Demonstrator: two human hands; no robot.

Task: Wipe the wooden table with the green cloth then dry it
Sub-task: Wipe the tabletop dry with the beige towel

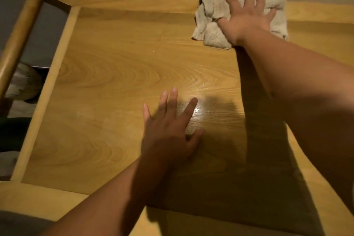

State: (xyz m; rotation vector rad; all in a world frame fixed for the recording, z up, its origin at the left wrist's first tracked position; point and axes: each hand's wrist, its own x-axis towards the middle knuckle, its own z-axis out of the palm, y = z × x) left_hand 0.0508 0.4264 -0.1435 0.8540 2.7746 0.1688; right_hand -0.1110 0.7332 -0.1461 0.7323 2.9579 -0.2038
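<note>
**Pale cloth pressed at the far right edge of the table**

Pale, crumpled cloth (216,19), looking beige rather than green in this warm light, lies bunched at the far right of the light wooden table (115,74), against its raised far rim. The right hand (247,17) lies flat on it, fingers spread, pressing rather than gripping. The left hand (170,130) rests open and empty on the near middle of the table. The unwiped expanse probably lies leftward and nearer. No containers are visible.
</note>
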